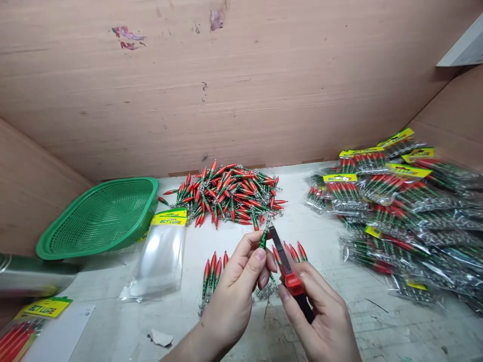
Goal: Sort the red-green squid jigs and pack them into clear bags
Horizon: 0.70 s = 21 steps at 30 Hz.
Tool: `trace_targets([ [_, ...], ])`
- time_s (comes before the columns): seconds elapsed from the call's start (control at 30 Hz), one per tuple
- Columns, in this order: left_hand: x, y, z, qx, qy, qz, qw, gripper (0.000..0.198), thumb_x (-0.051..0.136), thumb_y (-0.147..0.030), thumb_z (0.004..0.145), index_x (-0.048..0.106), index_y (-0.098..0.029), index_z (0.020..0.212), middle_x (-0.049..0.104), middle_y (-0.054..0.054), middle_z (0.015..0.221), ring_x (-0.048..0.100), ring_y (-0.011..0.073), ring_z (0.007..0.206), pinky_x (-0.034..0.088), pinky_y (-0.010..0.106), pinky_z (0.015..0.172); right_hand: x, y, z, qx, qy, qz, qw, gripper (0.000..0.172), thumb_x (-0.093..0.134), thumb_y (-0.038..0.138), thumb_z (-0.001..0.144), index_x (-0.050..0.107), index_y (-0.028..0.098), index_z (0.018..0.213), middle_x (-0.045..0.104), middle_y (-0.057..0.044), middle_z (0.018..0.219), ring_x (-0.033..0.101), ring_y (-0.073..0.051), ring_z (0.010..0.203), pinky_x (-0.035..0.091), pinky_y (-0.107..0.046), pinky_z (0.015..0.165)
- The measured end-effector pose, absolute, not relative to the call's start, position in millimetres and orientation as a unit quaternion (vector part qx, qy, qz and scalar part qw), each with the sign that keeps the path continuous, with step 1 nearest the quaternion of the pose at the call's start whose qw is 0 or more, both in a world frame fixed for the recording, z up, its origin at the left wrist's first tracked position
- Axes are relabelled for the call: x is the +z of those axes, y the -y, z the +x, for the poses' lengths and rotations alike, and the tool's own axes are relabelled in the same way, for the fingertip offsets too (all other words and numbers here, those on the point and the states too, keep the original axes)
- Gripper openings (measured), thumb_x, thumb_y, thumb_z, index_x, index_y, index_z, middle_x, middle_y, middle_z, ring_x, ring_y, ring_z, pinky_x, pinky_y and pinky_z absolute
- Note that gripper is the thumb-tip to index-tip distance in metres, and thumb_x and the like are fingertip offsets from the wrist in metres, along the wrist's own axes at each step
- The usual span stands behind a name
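My left hand (237,289) pinches a squid-jig lure (263,239) between thumb and fingers, its green end and wire hooks pointing up. In my right hand (326,314) is a utility knife (294,284) with a red and black handle. The knife's tip lies beside the hooks of the held lure; whether they touch I cannot tell. Below and left of the hands, several red-and-green lures (212,271) lie side by side, hooks toward me. More lures (301,251) show behind my right hand, partly hidden. Beyond both hands is a heap of loose lures (226,193).
A green mesh basket (101,216) sits at the left, with clear yellow-topped bags (160,261) beside it. Filled lure packets (411,211) pile up on the right. A packet of red lures (28,327) lies front left. A wooden panel (241,90) closes off the back.
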State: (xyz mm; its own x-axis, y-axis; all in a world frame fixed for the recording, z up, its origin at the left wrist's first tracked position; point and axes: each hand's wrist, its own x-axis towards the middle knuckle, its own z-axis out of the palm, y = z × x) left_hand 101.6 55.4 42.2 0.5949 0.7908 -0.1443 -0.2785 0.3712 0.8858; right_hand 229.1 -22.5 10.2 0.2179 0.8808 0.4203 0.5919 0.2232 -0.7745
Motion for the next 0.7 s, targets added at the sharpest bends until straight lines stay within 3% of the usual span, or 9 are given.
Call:
trace_targets([
  [0.43,44.1,-53.8,104.5,0.354,-0.29,0.385,0.802,0.029,0.05,-0.036,0.093,0.054,-0.016,0.114,0.057,0.001,0.073,0.036,0.0073,0.057,0.03,0.024,0.059,10.8,22.6,228.6,0.151,0.608,-0.599,0.499,0.008,0.053,0.016,0.087,0.059,0.02,0.084,0.057,-0.004,0.08,0.059,-0.017,0.075,0.054,-0.027,0.073],
  [0.7,43.4,-54.1,105.4,0.352,-0.29,0.422,0.783,0.026,0.046,-0.033,0.095,0.052,-0.018,0.116,0.057,0.0,0.077,0.038,0.0071,0.058,0.031,0.023,0.059,9.2,22.4,228.1,0.147,0.609,-0.615,0.479,0.011,0.052,0.018,0.088,0.055,0.021,0.078,0.054,-0.004,0.077,0.058,-0.016,0.073,0.055,-0.03,0.075],
])
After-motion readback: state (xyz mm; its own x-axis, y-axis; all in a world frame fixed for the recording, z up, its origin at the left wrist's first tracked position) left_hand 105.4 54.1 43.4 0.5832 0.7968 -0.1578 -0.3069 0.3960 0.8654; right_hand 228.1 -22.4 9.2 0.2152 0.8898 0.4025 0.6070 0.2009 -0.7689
